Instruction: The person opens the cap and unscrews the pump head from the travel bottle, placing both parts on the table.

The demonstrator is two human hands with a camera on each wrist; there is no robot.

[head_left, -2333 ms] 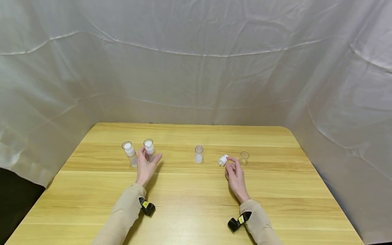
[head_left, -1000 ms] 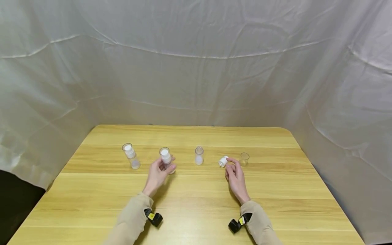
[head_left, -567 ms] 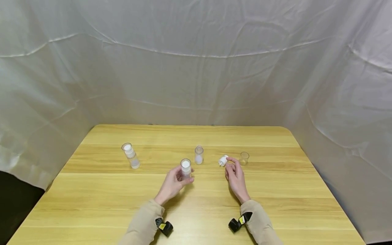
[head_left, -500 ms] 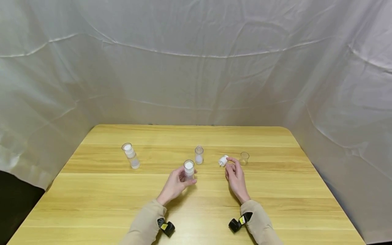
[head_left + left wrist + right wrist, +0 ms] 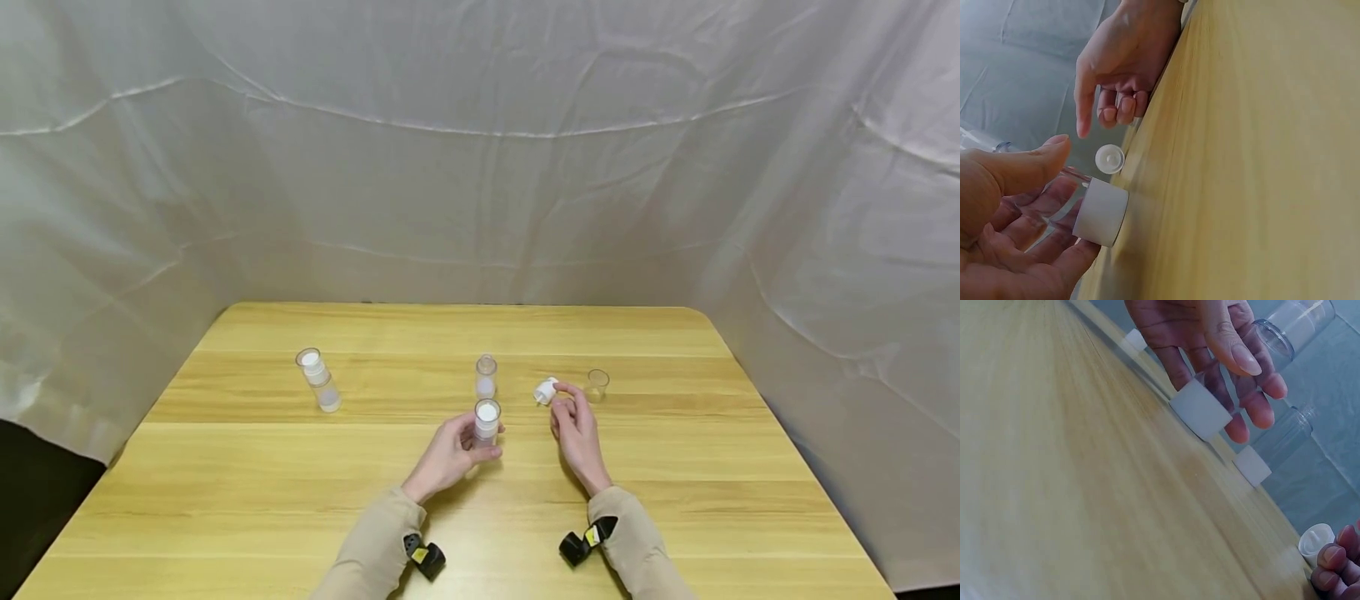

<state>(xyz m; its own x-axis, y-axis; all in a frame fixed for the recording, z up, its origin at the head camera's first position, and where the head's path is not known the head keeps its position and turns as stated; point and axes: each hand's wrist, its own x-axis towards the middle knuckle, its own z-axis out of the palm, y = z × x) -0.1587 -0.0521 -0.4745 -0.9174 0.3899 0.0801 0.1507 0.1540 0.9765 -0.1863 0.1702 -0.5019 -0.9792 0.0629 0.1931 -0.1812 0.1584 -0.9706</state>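
Observation:
My left hand [image 5: 448,457] curls its fingers and thumb round a clear bottle with a white pump top [image 5: 487,414], in front of an uncapped clear bottle [image 5: 486,377]. In the left wrist view the held bottle's white base [image 5: 1101,212] is close to the wood; whether it touches cannot be told. My right hand [image 5: 577,429] is at a small white pump top [image 5: 545,391] lying on its side, with the index fingertip at its edge and the other fingers curled. The right wrist view shows the left hand [image 5: 1210,344] round the bottle and the white pump top [image 5: 1317,542] by the right fingers.
A clear cap [image 5: 597,384] stands just behind and right of the right hand. Another bottle with a white pump top [image 5: 318,381] stands at the left of the wooden table [image 5: 247,500]. Grey-white cloth [image 5: 480,192] hangs behind the table and at its sides.
The left hand has carried its bottle from the left, beside the far-left bottle, rightward and nearer to me, to in front of the uncapped bottle. The right hand has stayed at the white pump top.

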